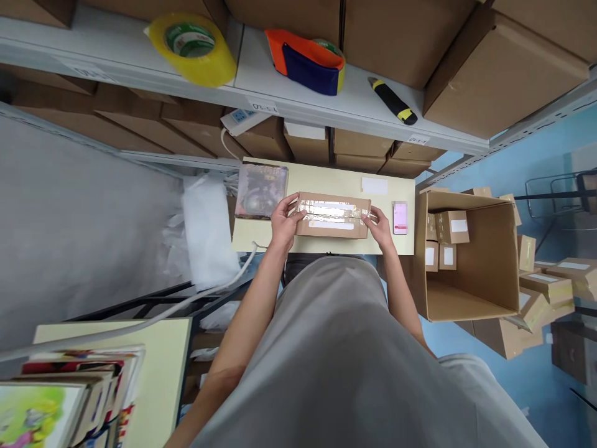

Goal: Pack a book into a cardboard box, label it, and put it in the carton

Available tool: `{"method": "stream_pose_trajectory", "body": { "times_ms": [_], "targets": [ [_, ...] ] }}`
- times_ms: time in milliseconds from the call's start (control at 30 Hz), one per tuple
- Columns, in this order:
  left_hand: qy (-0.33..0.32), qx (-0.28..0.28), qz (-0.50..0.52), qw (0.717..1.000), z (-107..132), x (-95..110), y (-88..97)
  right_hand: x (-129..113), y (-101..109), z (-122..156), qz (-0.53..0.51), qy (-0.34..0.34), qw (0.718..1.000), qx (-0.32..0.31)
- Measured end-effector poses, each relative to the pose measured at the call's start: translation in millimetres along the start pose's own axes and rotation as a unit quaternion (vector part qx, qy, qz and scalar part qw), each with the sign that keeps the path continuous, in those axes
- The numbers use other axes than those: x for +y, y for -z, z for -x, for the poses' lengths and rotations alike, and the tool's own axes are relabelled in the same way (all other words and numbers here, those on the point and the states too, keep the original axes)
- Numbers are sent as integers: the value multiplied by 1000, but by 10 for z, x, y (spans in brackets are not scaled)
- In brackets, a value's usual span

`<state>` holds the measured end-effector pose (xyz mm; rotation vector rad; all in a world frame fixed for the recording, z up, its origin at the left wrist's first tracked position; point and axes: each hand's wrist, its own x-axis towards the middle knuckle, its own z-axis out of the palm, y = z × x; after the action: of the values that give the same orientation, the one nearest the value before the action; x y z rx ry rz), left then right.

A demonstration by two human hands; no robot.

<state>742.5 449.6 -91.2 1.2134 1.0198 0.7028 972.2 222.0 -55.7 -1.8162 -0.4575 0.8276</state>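
A small brown cardboard box (332,214) with clear tape along its top and a white label lies on the pale yellow table (326,182). My left hand (285,216) grips its left end, fingers curled over the top edge. My right hand (380,227) holds the right end, fingers pressed against the tape. Both forearms reach forward past my grey shirt.
A bagged item (261,190) lies left of the box, a pink phone (400,218) to the right. An open carton (466,255) holds small labelled boxes. The shelf above carries a yellow tape roll (193,46), a tape dispenser (308,61) and a utility knife (392,101). Books (69,392) are stacked lower left.
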Motion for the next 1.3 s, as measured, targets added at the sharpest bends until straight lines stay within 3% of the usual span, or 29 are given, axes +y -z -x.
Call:
{"method": "stream_pose_trajectory", "body": {
  "times_ms": [367, 1300],
  "targets": [
    [-13, -36, 3, 999, 40, 18, 137, 28, 23, 66, 1, -1, 1000, -15],
    [-44, -23, 20, 999, 83, 4, 80, -238, 12, 137, -3, 1, 997, -73]
  ]
}}
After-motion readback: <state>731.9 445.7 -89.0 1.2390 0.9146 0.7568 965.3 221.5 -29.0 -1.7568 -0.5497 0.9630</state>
